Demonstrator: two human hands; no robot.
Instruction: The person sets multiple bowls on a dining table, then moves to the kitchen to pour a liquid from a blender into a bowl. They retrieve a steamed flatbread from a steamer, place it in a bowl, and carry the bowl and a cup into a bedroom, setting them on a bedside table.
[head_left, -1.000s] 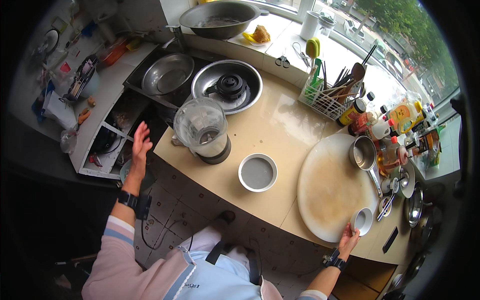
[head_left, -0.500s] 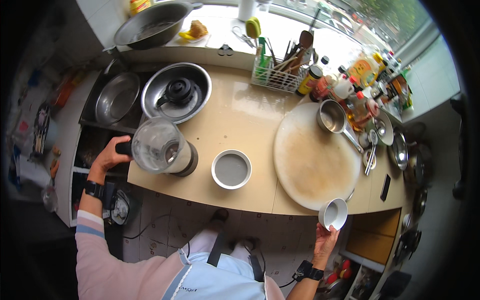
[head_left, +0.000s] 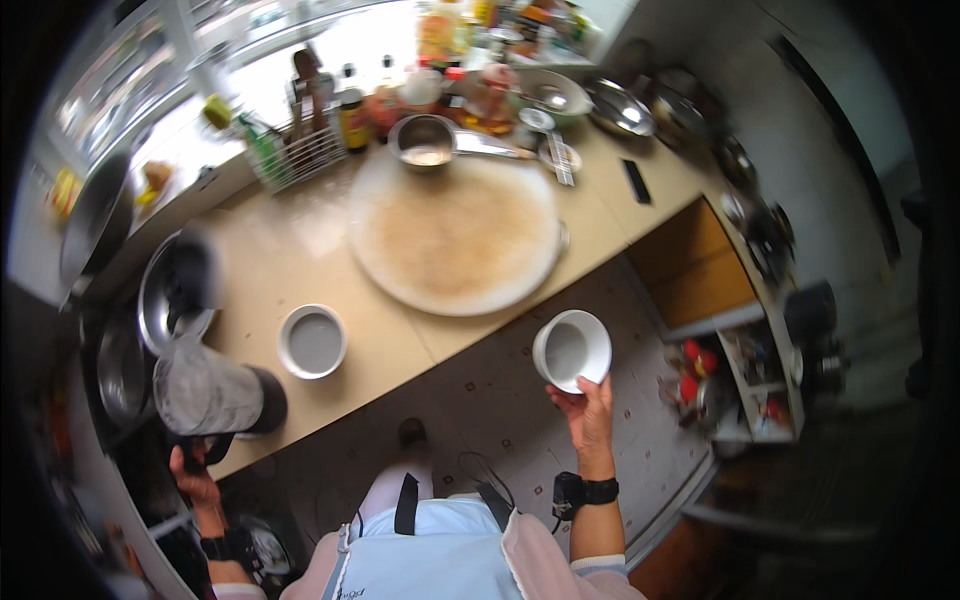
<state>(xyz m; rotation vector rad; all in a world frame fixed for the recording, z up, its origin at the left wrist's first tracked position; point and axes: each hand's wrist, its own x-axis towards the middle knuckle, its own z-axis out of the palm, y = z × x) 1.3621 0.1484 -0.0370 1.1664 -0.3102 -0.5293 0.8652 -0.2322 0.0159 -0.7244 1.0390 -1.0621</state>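
While the hands (head_left: pixel 590 410) hold one white bowl (head_left: pixel 572 349) and one blender jug (head_left: pixel 205 392), one bowl (head_left: pixel 312 341) sits apart.

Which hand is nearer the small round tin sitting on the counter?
Left. The left hand grips the blender jug handle just beside the round tin. The right hand holds a white bowl off the counter edge, farther away.

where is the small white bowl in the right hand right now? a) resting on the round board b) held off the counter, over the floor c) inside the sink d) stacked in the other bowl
b, the right hand holds the small white bowl beyond the counter edge, with floor tiles beneath it.
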